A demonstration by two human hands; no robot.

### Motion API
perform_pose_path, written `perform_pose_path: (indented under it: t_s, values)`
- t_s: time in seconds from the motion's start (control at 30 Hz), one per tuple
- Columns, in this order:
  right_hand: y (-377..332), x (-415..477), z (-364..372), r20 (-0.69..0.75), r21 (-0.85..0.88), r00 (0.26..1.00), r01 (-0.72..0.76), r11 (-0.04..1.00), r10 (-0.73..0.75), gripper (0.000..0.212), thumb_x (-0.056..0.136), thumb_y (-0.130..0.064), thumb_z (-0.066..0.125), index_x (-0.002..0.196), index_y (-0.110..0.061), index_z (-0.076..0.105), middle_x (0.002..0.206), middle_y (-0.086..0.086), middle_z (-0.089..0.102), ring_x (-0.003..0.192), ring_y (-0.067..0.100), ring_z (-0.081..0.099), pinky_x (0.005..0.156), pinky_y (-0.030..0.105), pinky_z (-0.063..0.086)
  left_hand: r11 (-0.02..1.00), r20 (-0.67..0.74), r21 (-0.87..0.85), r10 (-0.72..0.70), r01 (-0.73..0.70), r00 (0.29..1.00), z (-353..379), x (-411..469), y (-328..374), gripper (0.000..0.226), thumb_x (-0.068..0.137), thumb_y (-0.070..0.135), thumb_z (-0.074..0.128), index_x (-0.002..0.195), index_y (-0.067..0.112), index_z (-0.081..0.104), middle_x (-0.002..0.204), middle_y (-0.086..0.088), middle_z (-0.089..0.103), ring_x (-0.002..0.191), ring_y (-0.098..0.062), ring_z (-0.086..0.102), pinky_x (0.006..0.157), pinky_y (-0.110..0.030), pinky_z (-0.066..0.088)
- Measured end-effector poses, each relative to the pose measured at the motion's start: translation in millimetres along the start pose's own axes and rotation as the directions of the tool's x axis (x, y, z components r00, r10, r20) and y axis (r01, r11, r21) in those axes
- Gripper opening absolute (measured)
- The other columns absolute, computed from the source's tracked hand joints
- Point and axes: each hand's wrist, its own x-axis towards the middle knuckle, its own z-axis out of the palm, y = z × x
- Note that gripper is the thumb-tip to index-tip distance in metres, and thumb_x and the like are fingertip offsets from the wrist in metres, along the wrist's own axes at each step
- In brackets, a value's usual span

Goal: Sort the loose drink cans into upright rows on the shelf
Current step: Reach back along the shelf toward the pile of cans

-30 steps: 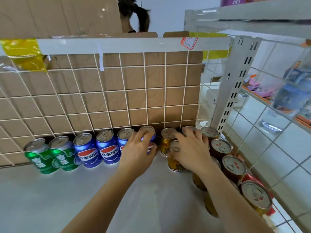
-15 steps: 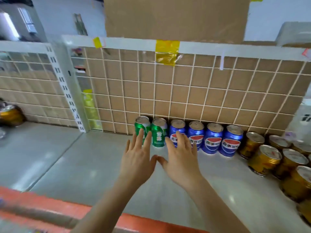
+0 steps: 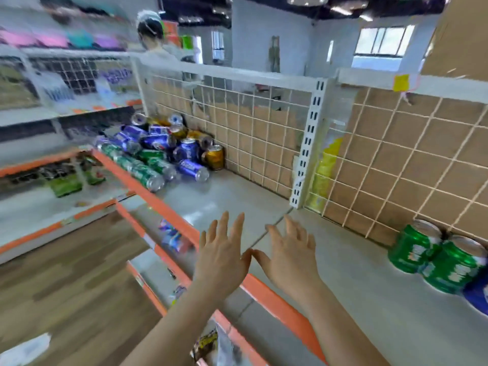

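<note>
A heap of loose cans [image 3: 161, 151], blue, green and gold, lies at the far left end of the grey shelf [image 3: 356, 281], mostly on their sides; one gold can [image 3: 214, 157] stands upright against the wire back. At the right edge two green cans [image 3: 435, 257] stand upright beside a blue can [image 3: 479, 294]. My left hand [image 3: 221, 256] and my right hand [image 3: 290, 256] hover side by side over the shelf's front edge, fingers spread, holding nothing, thumbs nearly touching.
A white wire grid [image 3: 264, 133] backed by cardboard closes the shelf's rear, with a slotted white upright [image 3: 307, 143] in the middle. An orange lip [image 3: 163, 204] runs along the front. Lower shelves hold packets [image 3: 174, 237]. A person [image 3: 154, 40] stands beyond the shelving.
My view has swung left from the sorted row to the loose heap. Both hands have left the cans and moved left, open and empty.
</note>
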Motion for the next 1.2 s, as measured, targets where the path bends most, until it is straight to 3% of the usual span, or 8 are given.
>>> perform_pose_path:
  t_s: [0.2,0.5,0.6,0.7,0.83,0.97,1.2]
  values:
    - [-71,55,19,0.016,0.001,0.985,0.169,0.986,-0.169,0.062,0.091,-0.056,0.041,0.144,-0.027,0.027,0.156,0.011,0.007,0.144,0.031,0.005,0.115,0.053,0.01,0.983,-0.027,0.027,-0.181,0.181,0.983,-21,14,-73,0.072,0.092,0.05,0.042,0.149,0.029,0.002,0.157,-0.005,0.007,0.141,-0.027,0.019,0.111,-0.036,0.021]
    - [-131,171,63,0.039,0.0,0.971,0.236,0.972,-0.236,0.056,0.091,-0.053,0.043,0.139,-0.025,0.034,0.154,0.01,0.012,0.142,0.031,0.01,0.113,0.052,0.012,0.972,-0.012,0.101,-0.21,0.21,0.978,-11,99,-173,0.066,0.092,0.045,0.046,0.147,0.024,0.015,0.151,-0.004,0.023,0.135,-0.026,0.03,0.106,-0.034,0.03]
    - [-147,225,71,-0.038,0.028,0.975,0.219,0.975,-0.218,0.05,0.09,-0.049,0.048,0.131,-0.021,0.044,0.147,0.011,0.029,0.135,0.033,0.026,0.11,0.049,0.022,0.972,0.002,0.112,-0.207,0.206,0.978,-8,146,-205,0.061,0.091,0.044,0.047,0.144,0.024,0.021,0.148,-0.002,0.027,0.131,-0.025,0.034,0.1,-0.034,0.035]
    - [-165,271,78,-0.158,0.081,0.963,0.231,0.97,-0.216,0.041,0.081,-0.041,0.062,0.113,-0.015,0.06,0.125,0.014,0.052,0.118,0.037,0.045,0.096,0.048,0.036,0.973,0.022,0.12,-0.203,0.199,0.979,-4,187,-231,0.062,0.091,0.043,0.045,0.145,0.026,0.019,0.146,-0.001,0.028,0.131,-0.025,0.034,0.098,-0.035,0.036]
    - [-181,316,88,-0.151,0.046,0.967,0.213,0.976,-0.204,0.042,0.078,-0.037,0.063,0.114,-0.016,0.062,0.117,0.012,0.056,0.111,0.037,0.049,0.091,0.044,0.037,0.976,0.016,0.054,-0.214,0.213,0.977,-1,229,-261,0.061,0.093,0.037,0.045,0.147,0.025,0.019,0.146,-0.006,0.031,0.132,-0.027,0.034,0.101,-0.035,0.034]
    - [-190,355,94,-0.138,0.019,0.974,0.184,0.983,-0.179,0.043,0.081,-0.042,0.06,0.116,-0.018,0.057,0.119,0.008,0.053,0.111,0.034,0.048,0.091,0.04,0.037,0.982,0.001,0.046,-0.183,0.183,0.983,2,273,-288,0.063,0.094,0.047,0.04,0.148,0.024,0.017,0.149,-0.007,0.029,0.133,-0.027,0.033,0.101,-0.036,0.034]
    - [-208,418,108,0.083,-0.053,0.996,0.029,0.998,-0.024,0.051,0.086,-0.042,0.055,0.13,-0.021,0.04,0.131,0.006,0.043,0.119,0.029,0.04,0.093,0.038,0.039,0.998,0.006,-0.055,0.025,-0.025,1.0,7,367,-324,0.065,0.091,0.04,0.048,0.147,0.021,0.021,0.144,-0.006,0.034,0.131,-0.026,0.034,0.104,-0.033,0.031]
